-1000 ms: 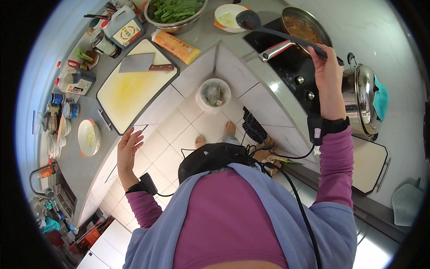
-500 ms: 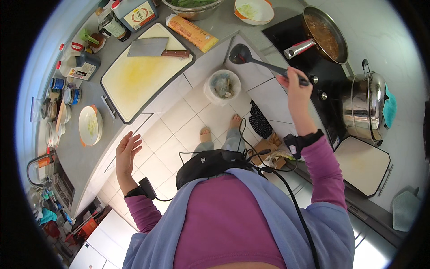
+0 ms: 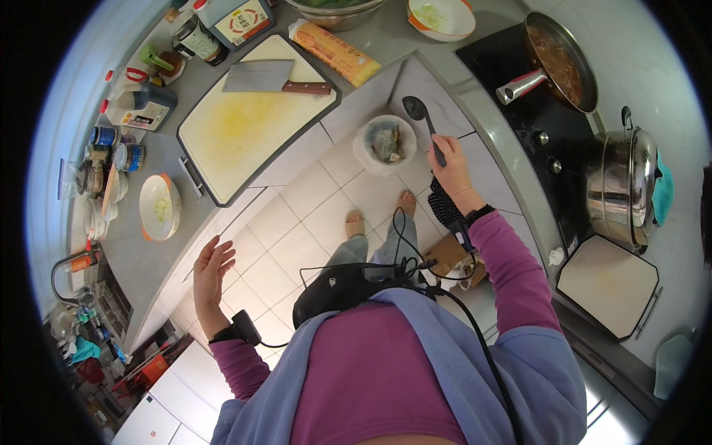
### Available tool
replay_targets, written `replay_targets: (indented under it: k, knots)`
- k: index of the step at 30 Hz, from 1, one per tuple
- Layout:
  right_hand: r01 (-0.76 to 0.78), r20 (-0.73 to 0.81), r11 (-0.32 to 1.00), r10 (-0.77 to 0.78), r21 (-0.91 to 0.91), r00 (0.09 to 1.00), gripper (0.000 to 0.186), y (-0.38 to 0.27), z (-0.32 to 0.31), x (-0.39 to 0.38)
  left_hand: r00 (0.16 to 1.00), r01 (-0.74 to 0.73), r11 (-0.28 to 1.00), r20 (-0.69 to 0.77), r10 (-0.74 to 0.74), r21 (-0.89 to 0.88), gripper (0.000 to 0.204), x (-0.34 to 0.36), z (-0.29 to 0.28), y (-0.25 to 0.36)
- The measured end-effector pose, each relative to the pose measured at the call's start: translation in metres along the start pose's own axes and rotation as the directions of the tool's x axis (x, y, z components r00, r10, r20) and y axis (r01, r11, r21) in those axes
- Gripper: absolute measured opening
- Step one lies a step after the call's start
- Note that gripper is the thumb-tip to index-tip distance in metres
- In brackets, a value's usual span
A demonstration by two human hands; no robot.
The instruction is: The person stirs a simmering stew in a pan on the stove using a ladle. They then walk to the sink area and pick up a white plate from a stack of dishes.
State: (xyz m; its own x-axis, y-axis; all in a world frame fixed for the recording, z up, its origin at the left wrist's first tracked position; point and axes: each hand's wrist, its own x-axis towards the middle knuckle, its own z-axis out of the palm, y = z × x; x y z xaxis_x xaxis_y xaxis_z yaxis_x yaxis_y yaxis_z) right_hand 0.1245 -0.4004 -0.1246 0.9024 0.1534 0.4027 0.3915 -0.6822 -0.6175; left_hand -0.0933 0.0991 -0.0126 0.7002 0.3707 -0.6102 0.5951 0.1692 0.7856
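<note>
My right hand (image 3: pixel 452 167) is closed round the handle of a black ladle (image 3: pixel 415 108), whose bowl points away from me. The ladle is in the air between the stove and the lined waste bin (image 3: pixel 386 145). To the left, my left hand (image 3: pixel 213 268) hangs in front of the counter edge with its fingers apart and nothing in it. The nearest thing to it is a white bowl (image 3: pixel 172 216) with an orange rim and pale chopped bits inside. At the far right a frying pan (image 3: pixel 561 67) holds brown food in sauce on the black stovetop.
A cleaver (image 3: pixel 257 76) lies on a white cutting board (image 3: pixel 222 163) at the left. Bottles and jars (image 3: pixel 130 156) line the wall behind it. A steel pot (image 3: pixel 617 189) and a second board (image 3: pixel 608 286) stand at the right. Far back is another bowl (image 3: pixel 443 33).
My right hand has brought the ladle left and nearer, away from the stove and down toward the bin. The left hand stays open in about the same place. The whole view has shifted slightly.
</note>
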Motion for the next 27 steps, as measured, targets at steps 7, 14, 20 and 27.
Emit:
replay_targets:
  k: [7,14,20,27]
  knots:
    - [-0.461,-0.105,0.571,0.697,0.679,0.709,0.022,0.004,-0.009,0.003,1.0,-0.009,1.0,0.029,0.008,0.01,0.045,0.005,0.007,0.003]
    - [-0.323,-0.059,0.188,0.927,0.928,0.371,0.021,-0.011,-0.055,0.009,0.995,-0.051,0.999,0.088,0.05,0.007,0.045,0.015,0.031,0.017]
    - [-0.31,0.067,0.075,0.903,0.948,0.423,0.013,-0.047,-0.113,0.013,0.982,-0.086,0.996,0.166,0.087,-0.015,0.044,0.029,0.057,0.028]
    - [-0.25,0.101,0.038,0.849,0.968,0.519,0.019,-0.087,-0.177,0.035,0.957,-0.128,0.992,0.262,0.123,0.0,0.045,0.042,0.104,0.048]
